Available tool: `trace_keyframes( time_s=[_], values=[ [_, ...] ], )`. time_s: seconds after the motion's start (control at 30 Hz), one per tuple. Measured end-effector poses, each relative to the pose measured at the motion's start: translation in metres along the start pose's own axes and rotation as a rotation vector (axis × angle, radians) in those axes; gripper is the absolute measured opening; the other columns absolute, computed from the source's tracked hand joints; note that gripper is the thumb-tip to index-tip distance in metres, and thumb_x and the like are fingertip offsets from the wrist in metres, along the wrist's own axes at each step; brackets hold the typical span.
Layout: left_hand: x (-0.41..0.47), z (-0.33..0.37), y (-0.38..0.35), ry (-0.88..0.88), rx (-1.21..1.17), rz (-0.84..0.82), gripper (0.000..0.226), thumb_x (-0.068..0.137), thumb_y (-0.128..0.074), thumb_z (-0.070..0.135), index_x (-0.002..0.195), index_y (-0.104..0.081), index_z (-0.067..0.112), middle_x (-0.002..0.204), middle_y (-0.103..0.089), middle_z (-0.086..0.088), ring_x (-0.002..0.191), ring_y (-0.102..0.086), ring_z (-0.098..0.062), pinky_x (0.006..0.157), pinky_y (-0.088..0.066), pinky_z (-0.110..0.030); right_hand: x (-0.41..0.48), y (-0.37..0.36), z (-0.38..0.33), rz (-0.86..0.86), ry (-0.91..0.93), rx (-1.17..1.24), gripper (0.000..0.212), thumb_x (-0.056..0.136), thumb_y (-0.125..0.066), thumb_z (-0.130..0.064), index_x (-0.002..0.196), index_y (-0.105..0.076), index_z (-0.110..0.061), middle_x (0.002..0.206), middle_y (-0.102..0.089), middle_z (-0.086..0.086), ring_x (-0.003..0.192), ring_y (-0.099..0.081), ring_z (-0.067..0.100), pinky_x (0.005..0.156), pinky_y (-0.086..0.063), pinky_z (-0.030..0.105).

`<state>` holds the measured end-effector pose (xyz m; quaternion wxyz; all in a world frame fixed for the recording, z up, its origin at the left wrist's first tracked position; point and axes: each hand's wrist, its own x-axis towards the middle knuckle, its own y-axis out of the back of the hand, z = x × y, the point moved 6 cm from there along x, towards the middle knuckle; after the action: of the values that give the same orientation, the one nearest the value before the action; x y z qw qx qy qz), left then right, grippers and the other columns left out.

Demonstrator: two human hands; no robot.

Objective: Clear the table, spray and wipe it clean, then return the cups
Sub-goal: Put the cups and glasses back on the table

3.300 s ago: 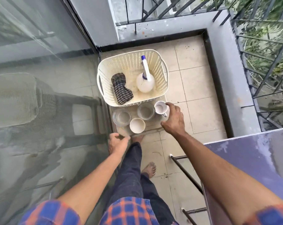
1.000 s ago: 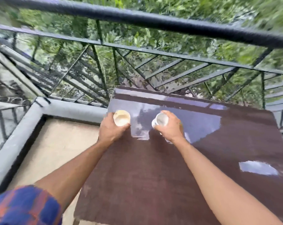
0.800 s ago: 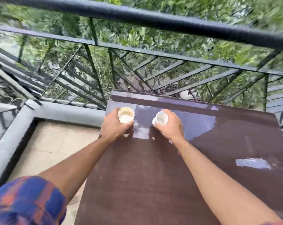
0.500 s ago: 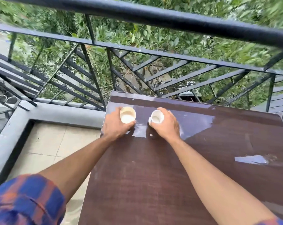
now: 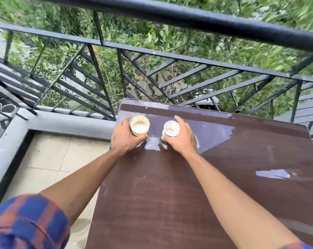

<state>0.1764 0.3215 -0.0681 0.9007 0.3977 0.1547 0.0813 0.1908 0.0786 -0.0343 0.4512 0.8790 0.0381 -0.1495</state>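
Table [image 5: 170, 194] glossy brown, rail [image 5: 170, 17] beyond fingers [image 5: 179, 121], tile floor [image 5: 44, 159] left. L hand [image 5: 124, 139] wraps cream cup [image 5: 139, 125], R hand [image 5: 183, 139] wraps white cup [image 5: 171, 128].

- Black painted metal balcony railing [image 5: 188, 20]: a thick round top rail crosses ahead of me, with thinner upright and diagonal bars beneath it.
- Dense green leafy foliage [image 5: 170, 38]: seen beyond and through the railing, blurred toward the upper corners.
- Grey concrete kerb [image 5: 67, 123]: runs along the foot of the railing and turns toward me at my left.
- Pale beige square floor tiles [image 5: 44, 159]: lie inside the kerb, below my left arm.
- Grey horizontal slats [image 5: 310, 106]: at my far right, behind the bars; what they belong to I cannot tell.
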Motion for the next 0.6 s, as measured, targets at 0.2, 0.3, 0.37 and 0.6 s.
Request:
trace_keyframes(
  time_s=[0.2,0.3,0.37,0.6],
  values=[
    [-0.066,-0.036,0.020,0.118,-0.225,0.089,0.067,0.072,-0.080,0.059,0.124,-0.062,0.020,0.110,-0.067,-0.003,0.099,-0.066,-0.018,0.090,-0.054,-0.038,-0.055,0.010,0.028,0.144,-0.054,0.205,0.060,0.089,-0.080,-0.042,0.142,-0.056,-0.029,0.134,-0.062,0.000,0.124,-0.059,0.023,0.094,-0.044,0.036],
    [-0.124,-0.075,0.030,0.259,-0.309,0.152,0.034,0.082,-0.078,0.044,0.105,-0.070,0.021,0.099,-0.073,0.001,0.094,-0.069,-0.017,0.088,-0.054,-0.036,-0.086,-0.009,0.049,0.111,-0.129,0.325,0.016,0.090,-0.077,-0.031,0.106,-0.072,-0.029,0.096,-0.075,-0.003,0.101,-0.071,0.026,0.090,-0.053,0.039],
    [-0.167,-0.102,0.036,0.369,-0.349,0.206,0.023,0.085,-0.075,0.039,0.099,-0.071,0.021,0.093,-0.073,0.002,0.091,-0.069,-0.017,0.087,-0.054,-0.035,-0.105,-0.026,0.049,0.025,-0.128,0.338,0.004,0.090,-0.074,-0.026,0.094,-0.075,-0.026,0.085,-0.077,-0.001,0.091,-0.074,0.025,0.084,-0.054,0.036],
    [-0.360,-0.210,0.039,0.784,-0.446,0.398,0.014,0.082,-0.070,0.032,0.086,-0.069,0.019,0.080,-0.072,-0.002,0.081,-0.068,-0.025,0.081,-0.052,-0.039,-0.190,-0.116,-0.008,-0.408,0.234,0.119,0.009,0.089,-0.075,-0.027,0.087,-0.074,-0.035,0.076,-0.070,-0.016,0.083,-0.067,0.007,0.085,-0.053,0.028]
  ],
)
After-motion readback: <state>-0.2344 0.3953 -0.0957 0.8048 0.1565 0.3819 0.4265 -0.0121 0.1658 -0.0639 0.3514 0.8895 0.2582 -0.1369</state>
